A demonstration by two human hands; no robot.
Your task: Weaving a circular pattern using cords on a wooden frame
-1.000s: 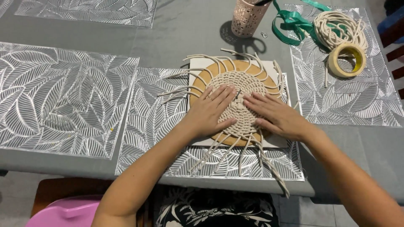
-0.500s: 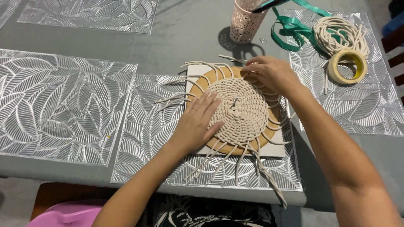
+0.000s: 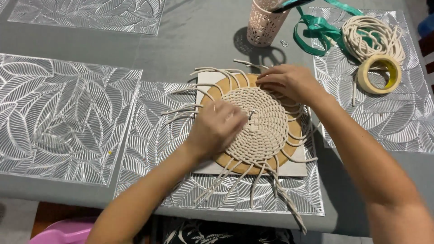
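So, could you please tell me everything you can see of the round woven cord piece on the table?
The round woven cord piece is a flat disc of cream cord worked in tight concentric rings. It lies on a round tan board atop a white square sheet. Loose cord ends fan out all round its edge, longest toward the person. The left hand presses flat on its left side, and the right hand pinches cords at its upper rim.

The left hand (image 3: 216,129) is lying palm-down, fingers pointing toward one o'clock; the right hand (image 3: 285,81) is curling its fingers toward nine o'clock.
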